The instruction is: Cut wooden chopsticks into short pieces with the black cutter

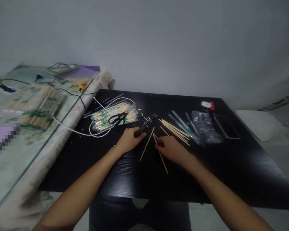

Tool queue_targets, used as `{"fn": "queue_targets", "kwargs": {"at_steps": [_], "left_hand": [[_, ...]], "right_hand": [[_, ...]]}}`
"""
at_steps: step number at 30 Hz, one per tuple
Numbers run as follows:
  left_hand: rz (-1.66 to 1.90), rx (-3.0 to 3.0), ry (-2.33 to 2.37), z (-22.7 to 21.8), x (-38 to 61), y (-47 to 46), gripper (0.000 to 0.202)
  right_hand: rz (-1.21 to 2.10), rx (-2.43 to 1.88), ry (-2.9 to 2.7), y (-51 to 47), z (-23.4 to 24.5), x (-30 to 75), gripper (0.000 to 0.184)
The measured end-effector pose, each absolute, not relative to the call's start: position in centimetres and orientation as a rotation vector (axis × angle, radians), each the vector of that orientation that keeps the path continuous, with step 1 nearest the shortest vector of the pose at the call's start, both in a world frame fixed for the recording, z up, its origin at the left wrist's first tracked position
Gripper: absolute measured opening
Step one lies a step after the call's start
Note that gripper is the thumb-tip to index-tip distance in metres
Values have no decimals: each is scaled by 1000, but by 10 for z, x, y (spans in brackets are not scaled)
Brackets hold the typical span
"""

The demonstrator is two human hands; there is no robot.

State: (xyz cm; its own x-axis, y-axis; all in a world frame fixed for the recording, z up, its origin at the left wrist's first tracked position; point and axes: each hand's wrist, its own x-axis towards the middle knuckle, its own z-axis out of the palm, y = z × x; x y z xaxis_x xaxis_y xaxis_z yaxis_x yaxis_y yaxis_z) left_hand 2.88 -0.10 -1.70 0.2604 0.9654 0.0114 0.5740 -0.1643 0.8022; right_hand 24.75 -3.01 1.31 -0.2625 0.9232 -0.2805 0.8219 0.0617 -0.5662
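My left hand (130, 140) rests on the black table (231, 166) with its fingers curled round the handle of a black tool (145, 125) that points up and to the right. My right hand (170, 148) is closed in a pinch on a thin wooden stick (162, 157) that runs toward me. A second loose stick (146, 144) lies slanted between the two hands. A fan of bare wooden sticks (175, 131) lies just beyond my right hand.
Black scissors (118, 120) lie on packs of wrapped chopsticks (110, 117), ringed by a white cable (86, 133). A crumpled plastic bag (205, 126), a phone (226, 126) and a red-and-white object (207, 105) sit at the right. A glass-topped table (26, 122) with more packs stands left.
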Motion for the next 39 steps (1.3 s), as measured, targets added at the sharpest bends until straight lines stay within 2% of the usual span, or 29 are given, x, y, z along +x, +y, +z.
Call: {"fn": "queue_targets", "kwargs": {"at_steps": [4, 11, 17, 27, 39], "left_hand": [[595, 1943, 1481, -19, 32, -2, 28], [515, 2017, 1468, -22, 33, -5, 27], [416, 2091, 1488, -22, 35, -8, 31], [230, 2188, 1514, -19, 39, -10, 16], [79, 2207, 1560, -13, 41, -9, 22]], "right_hand": [[706, -1924, -2320, -42, 5, 246, 4], [439, -1977, -2279, -27, 0, 277, 8], [500, -1898, -2243, -16, 0, 303, 12], [509, -1757, -2192, -15, -2, 304, 17], [521, -1415, -2244, -13, -19, 304, 33]]}}
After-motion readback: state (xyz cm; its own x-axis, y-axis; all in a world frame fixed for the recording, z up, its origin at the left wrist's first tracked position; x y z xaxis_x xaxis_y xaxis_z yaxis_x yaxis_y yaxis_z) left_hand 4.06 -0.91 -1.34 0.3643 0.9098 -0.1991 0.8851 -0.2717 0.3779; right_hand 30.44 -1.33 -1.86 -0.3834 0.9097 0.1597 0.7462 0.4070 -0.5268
